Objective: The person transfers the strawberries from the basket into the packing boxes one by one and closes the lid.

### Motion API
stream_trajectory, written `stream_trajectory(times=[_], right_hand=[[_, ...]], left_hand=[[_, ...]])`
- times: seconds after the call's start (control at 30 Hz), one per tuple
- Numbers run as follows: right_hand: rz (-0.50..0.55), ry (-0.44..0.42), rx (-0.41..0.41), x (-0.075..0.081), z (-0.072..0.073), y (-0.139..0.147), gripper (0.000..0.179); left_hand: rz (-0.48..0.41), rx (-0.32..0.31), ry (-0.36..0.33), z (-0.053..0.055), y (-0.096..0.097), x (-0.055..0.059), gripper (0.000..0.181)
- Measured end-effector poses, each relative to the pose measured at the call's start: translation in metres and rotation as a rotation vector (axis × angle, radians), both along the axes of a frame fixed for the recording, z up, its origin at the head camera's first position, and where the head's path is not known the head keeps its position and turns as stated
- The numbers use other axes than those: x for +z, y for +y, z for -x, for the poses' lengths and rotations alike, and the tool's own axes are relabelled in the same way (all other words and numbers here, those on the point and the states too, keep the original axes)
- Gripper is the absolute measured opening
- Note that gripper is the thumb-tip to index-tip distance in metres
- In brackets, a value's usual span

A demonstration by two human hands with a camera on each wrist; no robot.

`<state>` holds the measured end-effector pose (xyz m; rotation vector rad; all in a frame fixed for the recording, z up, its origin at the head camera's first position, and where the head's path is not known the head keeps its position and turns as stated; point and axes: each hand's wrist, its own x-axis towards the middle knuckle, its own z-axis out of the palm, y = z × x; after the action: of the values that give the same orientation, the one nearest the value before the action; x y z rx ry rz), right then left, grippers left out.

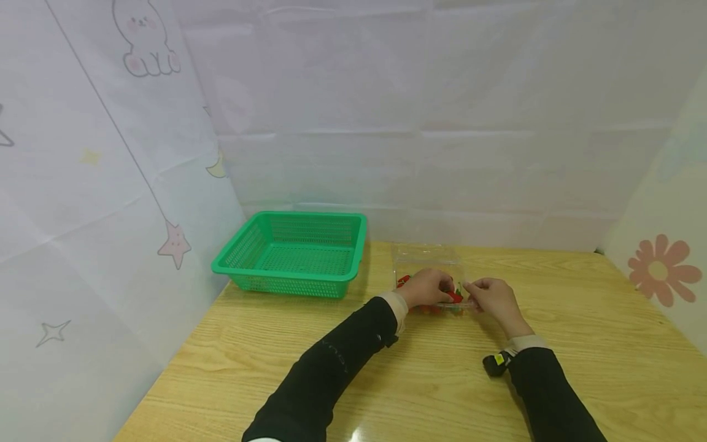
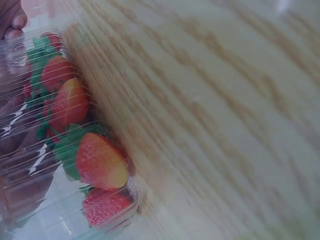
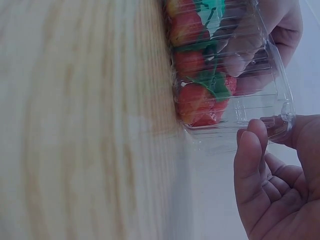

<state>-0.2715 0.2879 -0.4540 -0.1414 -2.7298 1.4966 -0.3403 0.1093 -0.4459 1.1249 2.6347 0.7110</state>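
A clear plastic clamshell box (image 1: pixel 424 254) lies on the table with its lid raised at the back. Several strawberries (image 2: pixel 102 161) with green leaves show through its ribbed side in both wrist views. Reaching over the front rim, my left hand (image 1: pixel 425 287) has curled fingers inside the box and pinches a red strawberry (image 1: pixel 456 297). The right wrist view shows those fingers partly through the plastic. At the box's right front corner, my right hand (image 1: pixel 495 302) pinches the rim (image 3: pixel 287 111) between thumb and fingers.
A green perforated plastic basket (image 1: pixel 287 279) stands to the left of the box on the wooden table (image 1: pixel 431 380). A pale printed cloth (image 1: pixel 469 153) hangs behind and along both sides of the table.
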Motion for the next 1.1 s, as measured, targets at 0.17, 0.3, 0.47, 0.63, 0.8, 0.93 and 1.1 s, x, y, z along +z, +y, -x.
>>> stream_trajectory(times=[0.17,0.3,0.47,0.63,0.8,0.93,1.1], right_hand=[[0.013,-0.008,-0.003,-0.001,0.001,0.000,0.045],[0.017,-0.013,-0.001,-0.001,0.001,0.000,0.045],[0.005,-0.004,0.005,-0.001,0.000,0.001,0.045],[0.006,-0.004,0.012,0.001,0.000,0.000,0.044],[0.005,-0.013,0.008,0.003,-0.001,0.000,0.044],[0.004,-0.016,0.006,0.003,-0.001,-0.001,0.044],[-0.001,-0.015,0.009,0.002,-0.001,-0.002,0.043]], left_hand=[[0.011,0.004,0.019,-0.001,-0.001,0.001,0.017],[-0.007,0.012,0.033,0.000,-0.005,0.002,0.017],[-0.049,0.007,0.061,-0.003,-0.019,0.013,0.020],[-0.053,0.036,0.114,-0.007,-0.044,0.037,0.023],[-0.094,0.072,0.126,-0.010,-0.075,0.061,0.025],[-0.160,0.112,0.146,-0.008,-0.103,0.072,0.023],[-0.198,0.198,0.209,-0.002,-0.140,0.075,0.020]])
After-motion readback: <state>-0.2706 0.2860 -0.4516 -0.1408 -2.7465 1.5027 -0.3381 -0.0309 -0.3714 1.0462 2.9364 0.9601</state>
